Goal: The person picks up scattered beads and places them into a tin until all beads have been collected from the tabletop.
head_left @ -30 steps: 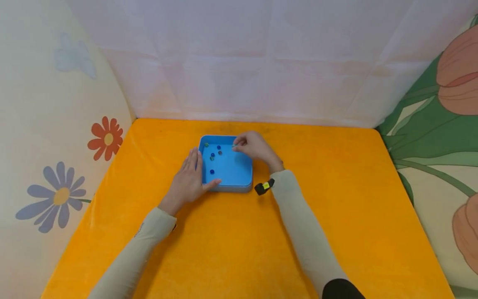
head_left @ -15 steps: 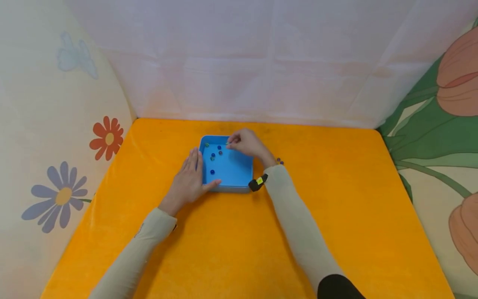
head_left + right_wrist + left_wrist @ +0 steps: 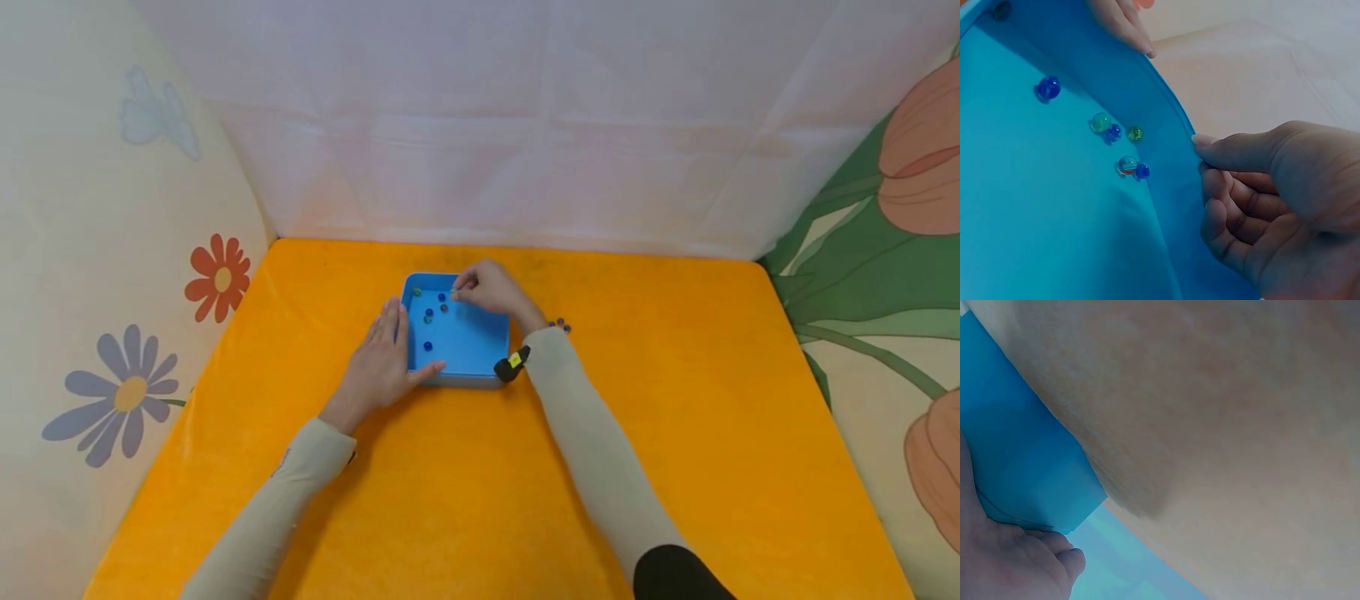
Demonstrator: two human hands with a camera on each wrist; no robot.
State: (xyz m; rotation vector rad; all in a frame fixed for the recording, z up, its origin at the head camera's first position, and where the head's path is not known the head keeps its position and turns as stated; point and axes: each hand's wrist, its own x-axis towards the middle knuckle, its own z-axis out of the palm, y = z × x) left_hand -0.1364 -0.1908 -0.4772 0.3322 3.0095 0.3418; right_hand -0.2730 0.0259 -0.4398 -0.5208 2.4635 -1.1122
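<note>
A square blue tray (image 3: pixel 465 342) with low walls sits on the orange table. Inside it, toward the left and back, several glass marbles (image 3: pixel 1049 87) lie loose, some blue, others green or clear with coloured swirls. My left hand (image 3: pixel 377 358) lies with straight fingers along the tray's left wall, thumb over the near rim. Over the back of the tray, my right hand (image 3: pixel 495 292) has thumb and forefinger pinched together on a small greenish marble (image 3: pixel 453 291), seen at the fingertips in the head view. The right wrist view hides this marble behind the fingers.
A small group of blue marbles (image 3: pixel 566 328) lies on the orange table (image 3: pixel 675 375) just right of the tray, partly behind the right wrist. A pale cloth backdrop (image 3: pixel 480 167) rises at the table's far edge, with flowered panels at both sides.
My right hand has moved left over the tray with the pinched marble, uncovering the blue marbles on the table to the right. The left hand and tray stay in place.
</note>
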